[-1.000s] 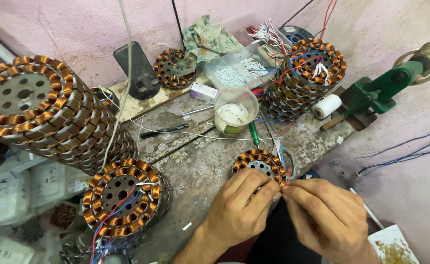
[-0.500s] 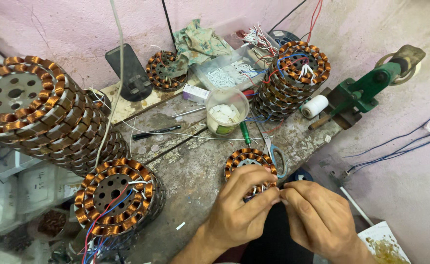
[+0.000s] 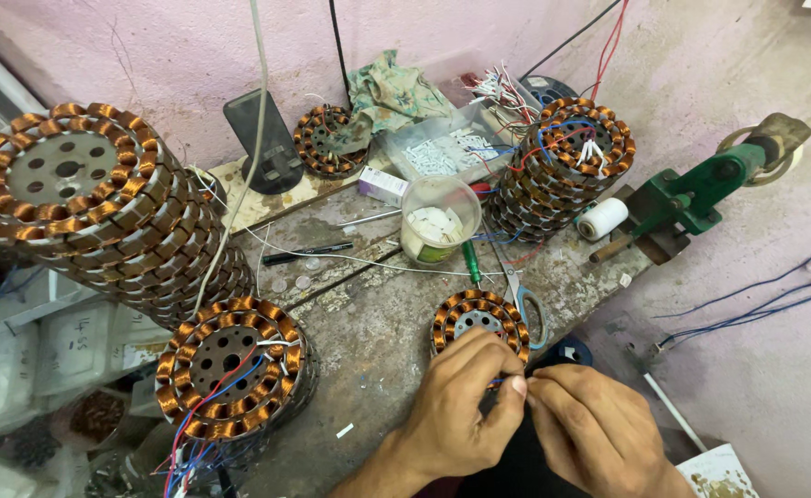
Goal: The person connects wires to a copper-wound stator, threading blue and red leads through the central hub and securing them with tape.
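A scratched grey counter (image 3: 369, 314) against a pink wall. At 6 o'clock, the left hand (image 3: 456, 406) and right hand (image 3: 590, 429) meet, fingers (image 3: 514, 387) pressed together, pinching a thin blue wire beside a small copper-wound stator (image 3: 479, 318), which lies flat just above them. Its coils look fully wound; the lead wires seem unfinished. Finished stators stack at 10 o'clock (image 3: 101, 207) and 1 o'clock (image 3: 562, 166).

A small white and purple carton (image 3: 382, 185) lies on the worktop (image 3: 378, 323) beside a clear plastic tub (image 3: 440, 219). A dark, blank phone (image 3: 260, 138) leans against the pink wall. Grey boxes (image 3: 73, 337) with handwritten marks sit at the left edge.
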